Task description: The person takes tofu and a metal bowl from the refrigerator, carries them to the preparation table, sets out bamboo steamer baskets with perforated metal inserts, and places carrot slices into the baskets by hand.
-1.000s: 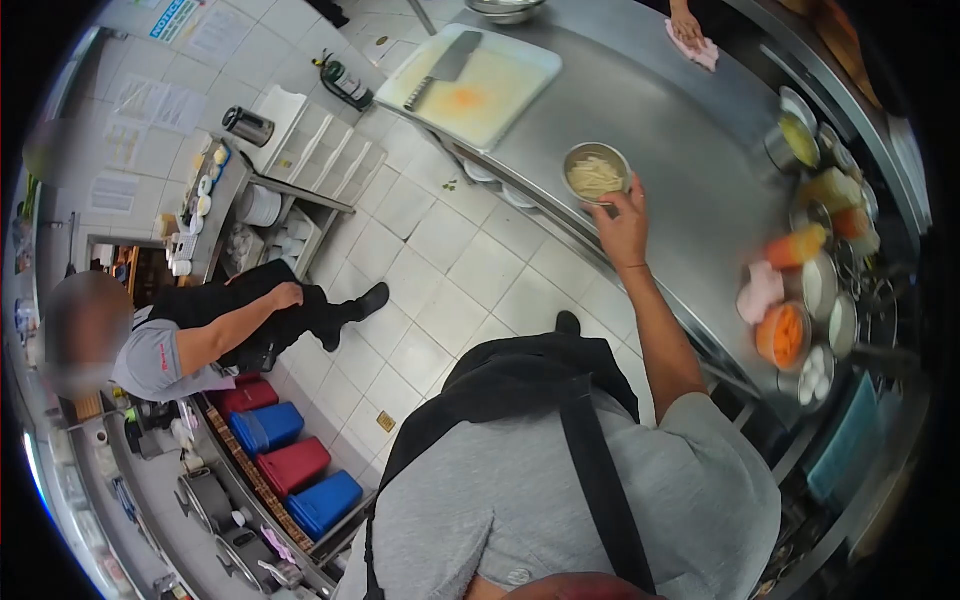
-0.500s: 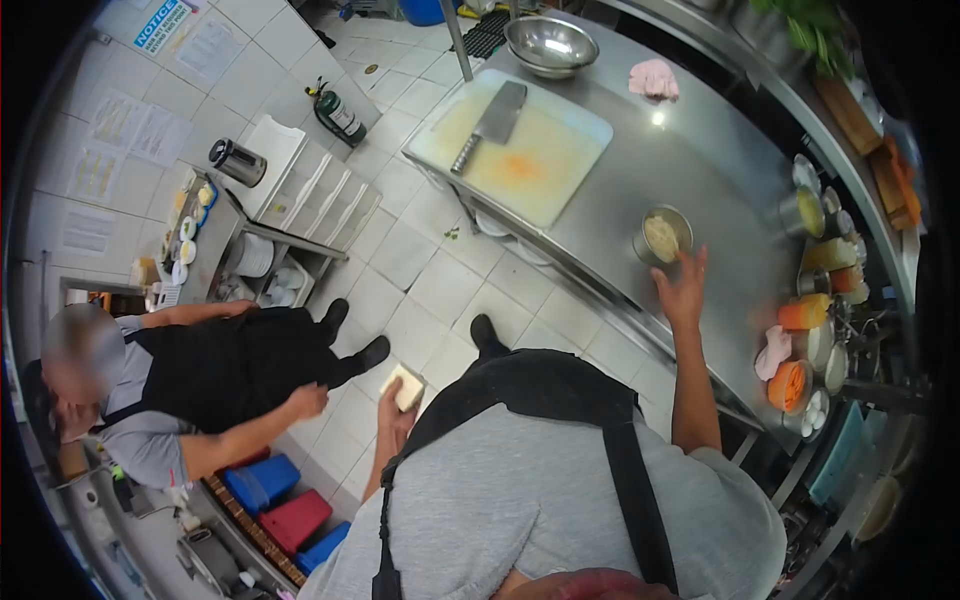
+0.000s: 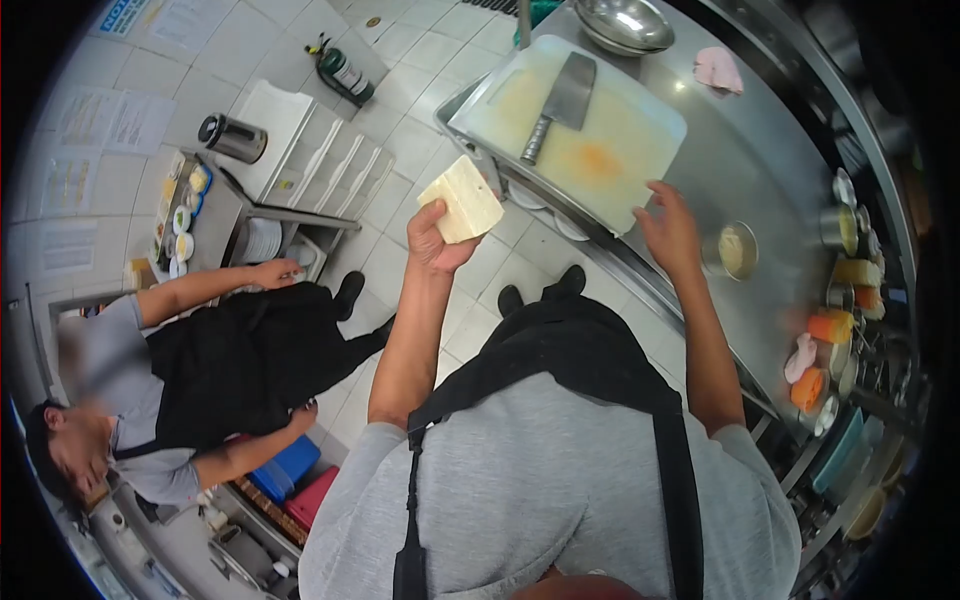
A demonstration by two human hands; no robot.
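Note:
A pale, cream-coloured block (image 3: 462,200) is gripped in my left hand (image 3: 438,243), held up over the floor left of the counter. My right hand (image 3: 670,228) is empty, its fingers apart, near the right corner of the white cutting board (image 3: 530,95). A cleaver (image 3: 570,92) lies on the board, beside an orange stain. To the right of my right hand, a small metal bowl (image 3: 731,250) with pale pieces in it stands on the steel counter (image 3: 770,180).
Metal bowls (image 3: 625,22) and a pink cloth (image 3: 718,70) lie at the counter's far end. Containers of food (image 3: 830,325) line its right side. A co-worker in a black apron (image 3: 240,350) stands at the left. A fire extinguisher (image 3: 343,72) hangs by the wall.
My left hand has come up and forward with the block. My right hand has let go of the small bowl, left it on the counter and moved towards the cutting board.

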